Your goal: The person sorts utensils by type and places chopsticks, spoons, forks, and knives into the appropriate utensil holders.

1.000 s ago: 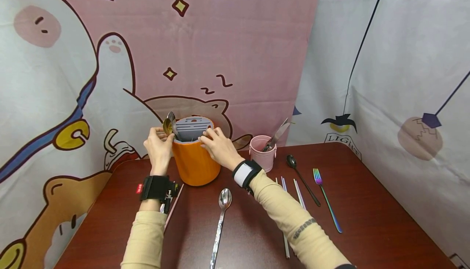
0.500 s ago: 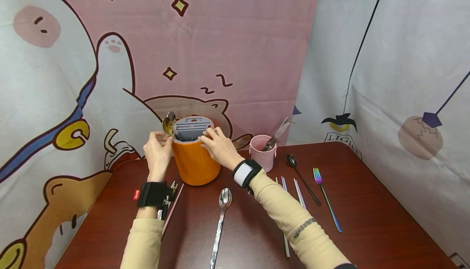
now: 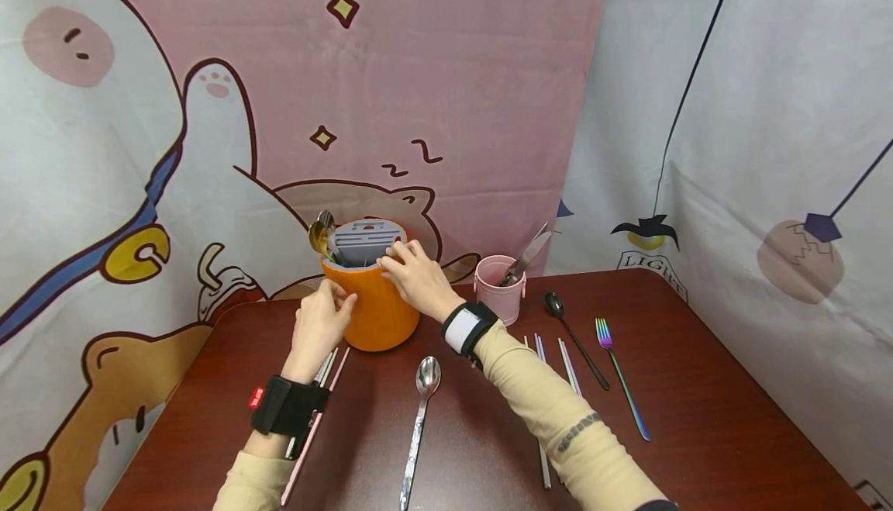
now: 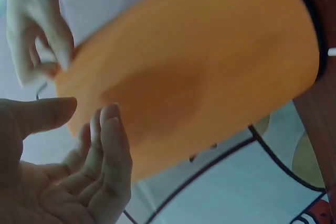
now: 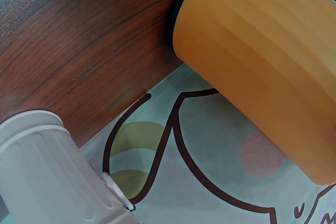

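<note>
An orange utensil holder (image 3: 380, 313) with a grey slotted insert (image 3: 359, 239) stands upright at the back of the table. Gold and silver spoons (image 3: 319, 236) stick out of its left side. My left hand (image 3: 322, 326) is in front of the holder's left side, below the rim. In the left wrist view that hand (image 4: 79, 182) has thumb and fingers apart with nothing between them. With thumb and fingers curled, my right hand (image 3: 422, 278) pinches the holder's rim at the front right. The right wrist view shows the holder's orange wall (image 5: 262, 61), not the fingers.
A pink bucket (image 3: 497, 302) holding knives (image 3: 528, 255) stands right of the holder. A silver spoon (image 3: 417, 433) lies front centre. Pink chopsticks (image 3: 314, 433) lie left; pale chopsticks (image 3: 544, 464), a black spoon (image 3: 575, 340) and a rainbow fork (image 3: 623, 383) lie right.
My left hand has let go of the spoons at the holder's left rim and moved down and toward me. The right hand stays at the rim.
</note>
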A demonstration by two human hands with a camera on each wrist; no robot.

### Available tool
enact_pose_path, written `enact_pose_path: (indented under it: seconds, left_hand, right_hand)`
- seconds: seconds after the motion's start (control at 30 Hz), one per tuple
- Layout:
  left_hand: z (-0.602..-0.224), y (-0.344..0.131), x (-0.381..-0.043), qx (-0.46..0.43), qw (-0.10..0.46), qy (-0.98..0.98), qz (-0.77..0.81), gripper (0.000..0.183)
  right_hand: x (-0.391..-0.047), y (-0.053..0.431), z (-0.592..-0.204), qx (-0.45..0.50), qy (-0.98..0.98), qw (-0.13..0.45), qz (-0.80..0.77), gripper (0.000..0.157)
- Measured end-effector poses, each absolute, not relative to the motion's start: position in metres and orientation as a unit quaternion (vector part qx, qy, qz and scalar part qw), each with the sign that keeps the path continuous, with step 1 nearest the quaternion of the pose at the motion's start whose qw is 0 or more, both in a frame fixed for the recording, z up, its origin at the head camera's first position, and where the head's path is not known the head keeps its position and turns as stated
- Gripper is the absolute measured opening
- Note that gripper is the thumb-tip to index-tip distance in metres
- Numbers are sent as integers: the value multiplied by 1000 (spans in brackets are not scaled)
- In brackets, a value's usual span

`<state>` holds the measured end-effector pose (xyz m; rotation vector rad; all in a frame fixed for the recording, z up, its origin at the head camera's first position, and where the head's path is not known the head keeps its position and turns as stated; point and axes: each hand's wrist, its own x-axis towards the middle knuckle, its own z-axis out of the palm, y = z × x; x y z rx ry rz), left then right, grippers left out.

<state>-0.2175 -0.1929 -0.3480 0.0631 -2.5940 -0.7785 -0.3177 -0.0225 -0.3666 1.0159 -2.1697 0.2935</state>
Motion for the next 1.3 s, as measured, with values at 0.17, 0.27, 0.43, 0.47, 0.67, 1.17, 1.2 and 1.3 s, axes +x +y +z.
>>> enact_pose_path:
  seconds: [0.17, 0.27, 0.43, 0.47, 0.67, 1.17, 1.2, 1.3]
  left_hand:
    - [-363, -178, -208, -25, 178, -950, -256, 18]
    - [-373, -169, -204, -47, 163, -954, -247, 16]
    - [-389, -158, -198, -61, 120, -959, -251, 15]
    - [-392, -156, -197, -62, 110, -959, -253, 15]
    - [-410, -145, -192, -74, 57, -961, -260, 15]
    - [-448, -119, -176, -100, -31, -971, -213, 30]
    - [-448, -118, -175, -100, -34, -972, -212, 30]
    - [-450, -115, -173, -101, -34, -972, -209, 29]
  right_hand:
    - [-318, -23, -367, 393, -839, 360, 109, 22]
    - [-318, -23, -367, 392, -839, 362, 107, 21]
    - [-318, -23, -368, 392, -839, 361, 109, 22]
    - [-317, -23, -368, 393, -839, 360, 109, 23]
    - [-318, -23, -369, 395, -837, 361, 113, 23]
    - [-317, -22, -368, 394, -838, 361, 112, 22]
    - [-317, -22, -368, 394, -838, 361, 113, 22]
    - [-317, -22, -368, 394, -837, 362, 115, 22]
